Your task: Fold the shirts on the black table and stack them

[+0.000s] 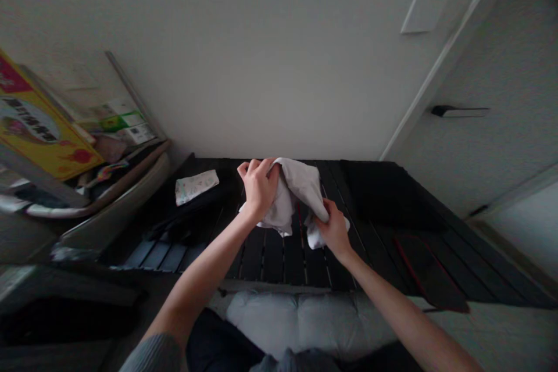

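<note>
Left hand and right hand holding white cloth over dark slatted worktop, fingers clenching it; yellow box leaning left, lettering too blurred to read.

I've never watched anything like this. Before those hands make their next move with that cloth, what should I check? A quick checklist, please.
1. The left hand grips the white cloth: ok.
2. The right hand has hold of the cloth: ok.
3. Cloth spread flat: not ok, it is bunched up over the dark slatted table.
4. The patterned white packet lies apart from the cloth: ok.
5. Cloth free of stains: cannot tell, the light is too dim.
</note>
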Motion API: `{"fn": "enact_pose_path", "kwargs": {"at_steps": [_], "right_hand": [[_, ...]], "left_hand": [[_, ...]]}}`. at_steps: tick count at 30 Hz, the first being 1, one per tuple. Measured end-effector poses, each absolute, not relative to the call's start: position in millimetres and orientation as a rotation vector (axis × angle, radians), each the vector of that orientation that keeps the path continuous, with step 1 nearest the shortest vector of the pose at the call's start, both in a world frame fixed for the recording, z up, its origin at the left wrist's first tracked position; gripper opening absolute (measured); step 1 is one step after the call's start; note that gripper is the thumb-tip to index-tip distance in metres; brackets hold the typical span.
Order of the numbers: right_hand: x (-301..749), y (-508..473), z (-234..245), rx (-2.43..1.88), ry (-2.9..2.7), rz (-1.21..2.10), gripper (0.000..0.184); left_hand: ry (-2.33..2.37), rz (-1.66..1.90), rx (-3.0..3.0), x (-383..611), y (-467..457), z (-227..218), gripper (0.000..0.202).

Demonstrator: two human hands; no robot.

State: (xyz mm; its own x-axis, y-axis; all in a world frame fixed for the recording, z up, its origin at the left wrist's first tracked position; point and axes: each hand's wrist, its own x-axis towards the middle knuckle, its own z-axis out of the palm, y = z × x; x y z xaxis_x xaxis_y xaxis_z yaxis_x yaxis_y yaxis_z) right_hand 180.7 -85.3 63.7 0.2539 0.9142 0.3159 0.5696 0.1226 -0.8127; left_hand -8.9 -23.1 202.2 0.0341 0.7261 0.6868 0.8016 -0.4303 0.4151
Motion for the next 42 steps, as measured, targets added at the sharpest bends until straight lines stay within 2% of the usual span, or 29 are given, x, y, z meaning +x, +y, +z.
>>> {"fn": "enact_pose_path", "kwargs": {"at_steps": [2, 5, 7, 12, 16, 18, 21, 23, 27, 32, 35, 40, 42], "right_hand": [[200.3, -82.9, 72.5, -1.485, -1.354, 0.597, 0.04], [221.5, -73.1, 81.5, -1.436, -1.337, 0.747, 0.029], [229.2, -63.2, 81.7, -1.456, -1.388, 0.836, 0.028], [226.2, -47.8, 73.5, -1.548, -1.276, 1.091, 0.032], [209.5, -55.7, 82.4, -1.478, -1.037, 1.266, 0.032], [202.7, -60.4, 89.6, -1.398, -0.976, 1.327, 0.031], [200.8, -61.2, 94.6, -1.282, -0.925, 1.46, 0.034], [205.6, -57.8, 93.8, -1.259, -0.942, 1.472, 0.036], [219.2, -51.3, 94.9, -1.377, -1.098, 1.147, 0.04], [214.1, -66.8, 120.5, -1.317, -1.293, 0.867, 0.049], [202.1, -81.9, 134.5, -1.232, -1.475, 0.817, 0.055], [188.6, -91.7, 124.3, -1.398, -1.394, 0.771, 0.082], [185.1, -91.9, 114.1, -1.515, -1.316, 0.858, 0.079]], "left_hand": [[-1.787, -1.208, -2.212, -16.5, -16.2, 197.0, 0.022], [-1.932, -1.037, -2.257, -25.4, -13.2, 180.9, 0.023], [-1.928, -1.002, -2.341, -26.7, -18.9, 167.0, 0.031], [-1.562, -0.765, -3.013, -14.6, -52.8, 135.5, 0.03], [-1.223, -0.716, -3.26, 2.0, -75.9, 121.2, 0.061], [-1.245, -0.775, -3.174, 7.7, -78.9, 119.0, 0.058], [-1.312, -0.843, -3.055, 8.4, -74.5, 121.6, 0.038], [-1.327, -0.871, -3.044, 3.8, -69.9, 125.4, 0.032], [-1.53, -1.104, -3.023, -8.8, -66.6, 132.9, 0.03], [-1.838, -1.397, -2.91, -9.7, -70.3, 139.8, 0.013], [-2.103, -1.519, -2.71, -1.0, -70.4, 138.8, 0.006], [-2.456, -1.932, -2.323, 15.6, -74.0, 125.4, 0.005], [-2.506, -2.075, -2.21, 21.5, -79.2, 120.0, 0.009]]}}
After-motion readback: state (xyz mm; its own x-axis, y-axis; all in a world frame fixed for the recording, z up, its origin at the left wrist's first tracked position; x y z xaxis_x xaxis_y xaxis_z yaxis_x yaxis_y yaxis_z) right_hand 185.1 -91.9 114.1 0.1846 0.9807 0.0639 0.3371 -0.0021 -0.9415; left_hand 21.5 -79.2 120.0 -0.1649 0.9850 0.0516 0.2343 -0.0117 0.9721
